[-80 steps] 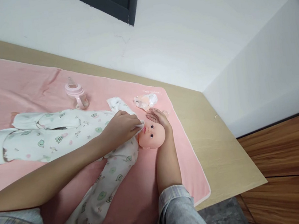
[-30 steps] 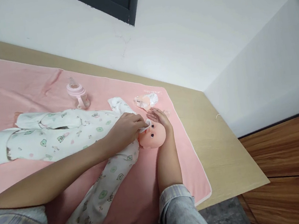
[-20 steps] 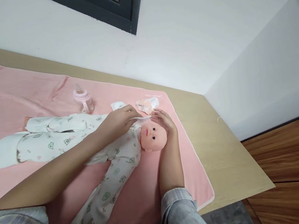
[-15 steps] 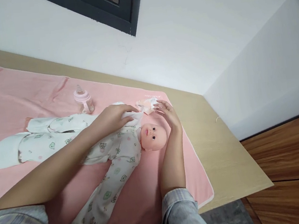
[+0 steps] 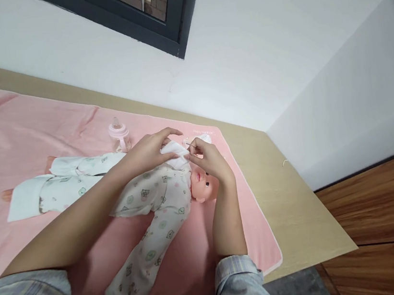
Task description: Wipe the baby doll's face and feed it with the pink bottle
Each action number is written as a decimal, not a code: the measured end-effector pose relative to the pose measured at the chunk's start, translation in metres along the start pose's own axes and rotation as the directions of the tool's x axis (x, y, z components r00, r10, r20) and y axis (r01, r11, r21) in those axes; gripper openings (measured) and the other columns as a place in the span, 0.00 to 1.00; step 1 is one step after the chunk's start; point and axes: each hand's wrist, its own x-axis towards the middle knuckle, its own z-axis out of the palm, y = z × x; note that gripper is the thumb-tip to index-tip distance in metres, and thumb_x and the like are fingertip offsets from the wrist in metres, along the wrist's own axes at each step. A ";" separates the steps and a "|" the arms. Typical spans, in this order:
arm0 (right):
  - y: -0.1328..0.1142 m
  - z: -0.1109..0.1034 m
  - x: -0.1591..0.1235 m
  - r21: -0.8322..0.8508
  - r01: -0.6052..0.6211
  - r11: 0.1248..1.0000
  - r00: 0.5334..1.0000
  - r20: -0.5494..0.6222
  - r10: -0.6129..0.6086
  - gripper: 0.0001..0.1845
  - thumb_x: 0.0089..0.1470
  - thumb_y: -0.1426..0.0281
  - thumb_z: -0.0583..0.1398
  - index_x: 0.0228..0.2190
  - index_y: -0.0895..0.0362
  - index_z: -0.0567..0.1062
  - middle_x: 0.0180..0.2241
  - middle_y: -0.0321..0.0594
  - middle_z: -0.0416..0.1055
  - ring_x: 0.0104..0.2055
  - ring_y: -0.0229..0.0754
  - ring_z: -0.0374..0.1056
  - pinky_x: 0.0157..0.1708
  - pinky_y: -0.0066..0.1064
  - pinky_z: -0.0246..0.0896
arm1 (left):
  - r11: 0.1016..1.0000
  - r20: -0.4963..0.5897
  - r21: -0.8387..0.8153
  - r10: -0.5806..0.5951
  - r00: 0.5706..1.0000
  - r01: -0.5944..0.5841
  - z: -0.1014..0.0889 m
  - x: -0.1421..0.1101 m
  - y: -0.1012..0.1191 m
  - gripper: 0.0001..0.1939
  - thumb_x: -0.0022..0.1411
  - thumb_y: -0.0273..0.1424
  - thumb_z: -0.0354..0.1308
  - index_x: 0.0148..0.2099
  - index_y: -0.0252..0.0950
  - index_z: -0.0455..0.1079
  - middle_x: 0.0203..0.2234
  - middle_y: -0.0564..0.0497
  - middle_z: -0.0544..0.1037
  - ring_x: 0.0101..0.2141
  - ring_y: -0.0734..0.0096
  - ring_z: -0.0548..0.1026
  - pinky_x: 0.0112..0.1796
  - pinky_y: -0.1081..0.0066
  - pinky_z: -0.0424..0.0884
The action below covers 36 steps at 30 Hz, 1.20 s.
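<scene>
A baby doll [image 5: 202,189] in a white printed sleepsuit [image 5: 145,198] lies on a pink blanket [image 5: 17,137], head to the right. My left hand [image 5: 148,150] holds a small white cloth [image 5: 175,151] above the doll's shoulder. My right hand [image 5: 210,161] hovers over the doll's head and pinches the edge of the same cloth between thumb and fingers. Both hands meet just above the doll's face, which is partly hidden by my right hand.
A small pink baby bottle [image 5: 119,135] stands on the blanket behind the doll. The blanket covers a light wooden table [image 5: 291,203] set against a white wall. A dark window frame [image 5: 151,23] is above. Wooden floor [image 5: 386,234] lies to the right.
My left hand lifted the white cloth off the doll's face. My right hand left the doll's head and came over to pinch the cloth. The view tilted up slightly.
</scene>
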 end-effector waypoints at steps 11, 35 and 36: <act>0.055 -0.035 0.008 0.059 -0.127 0.990 0.988 -0.081 0.132 0.09 0.49 0.64 0.62 0.34 0.55 0.73 0.36 0.36 0.70 0.26 0.33 0.58 0.29 0.28 0.54 | 0.948 -0.249 -0.319 -0.094 0.964 0.010 -0.063 -0.014 -0.026 0.27 0.62 0.37 0.61 0.61 0.37 0.62 0.40 0.46 0.79 0.42 0.61 0.78 0.44 0.64 0.73; 0.149 -0.047 0.049 0.279 -0.405 0.871 0.852 -0.230 0.470 0.28 0.43 0.69 0.64 0.49 0.55 0.72 0.58 0.45 0.64 0.43 0.41 0.71 0.47 0.40 0.71 | 0.917 -0.301 -0.062 -0.395 0.868 0.395 -0.079 -0.008 -0.141 0.25 0.64 0.46 0.56 0.57 0.36 0.65 0.43 0.51 0.74 0.42 0.64 0.70 0.44 0.66 0.66; 0.150 -0.049 0.046 0.231 -0.400 0.887 0.850 -0.268 0.453 0.27 0.44 0.68 0.63 0.49 0.55 0.72 0.58 0.46 0.64 0.40 0.40 0.72 0.46 0.40 0.72 | 0.921 -0.293 -0.042 -0.382 0.876 0.387 -0.078 -0.008 -0.144 0.25 0.64 0.45 0.56 0.57 0.36 0.65 0.43 0.51 0.74 0.41 0.66 0.69 0.43 0.68 0.66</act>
